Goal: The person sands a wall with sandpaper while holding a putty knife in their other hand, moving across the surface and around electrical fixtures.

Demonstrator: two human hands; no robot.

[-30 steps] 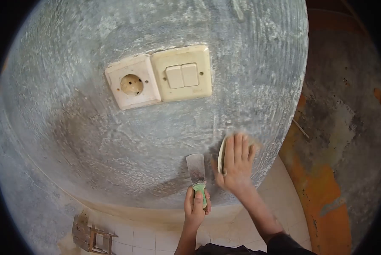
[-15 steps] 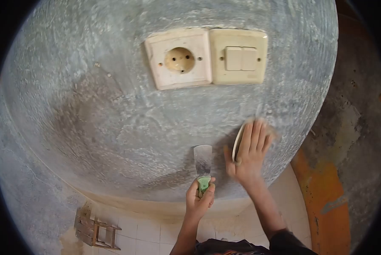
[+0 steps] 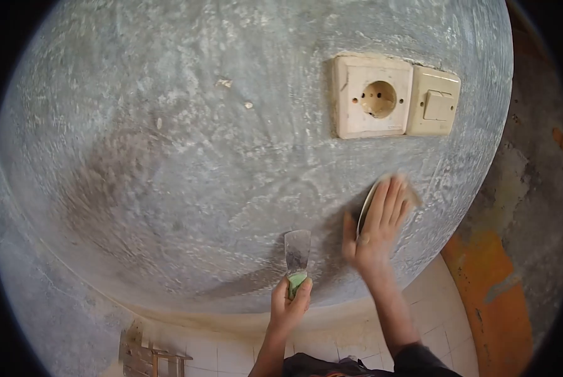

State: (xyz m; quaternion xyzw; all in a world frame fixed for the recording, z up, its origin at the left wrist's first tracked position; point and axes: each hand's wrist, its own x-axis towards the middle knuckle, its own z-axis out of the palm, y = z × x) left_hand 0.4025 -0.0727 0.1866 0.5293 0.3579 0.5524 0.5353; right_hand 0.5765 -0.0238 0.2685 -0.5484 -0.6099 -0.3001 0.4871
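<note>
My left hand (image 3: 287, 308) is closed round the green handle of a putty knife (image 3: 297, 248). Its metal blade points up, close to the grey wall (image 3: 231, 188); whether it touches cannot be told. To the right, my right hand (image 3: 380, 229) lies over a pale, bent sheet that looks like sandpaper (image 3: 363, 210), pressing it toward the wall. The fingers point up and the thumb stands off to the left. Most of the sheet is hidden under the palm, and the fingertips are slightly blurred.
Above my right hand, a wall socket (image 3: 343, 119) and a light switch (image 3: 441, 103) sit side by side. A wooden stool (image 3: 162, 357) stands at the lower left on the tiled floor (image 3: 231, 358). Orange paint (image 3: 492, 270) marks the surface at the right.
The view has shifted, so the socket and switch appear further right. My right hand still presses the sheet to the wall, and the putty knife sits slightly lower in view.
</note>
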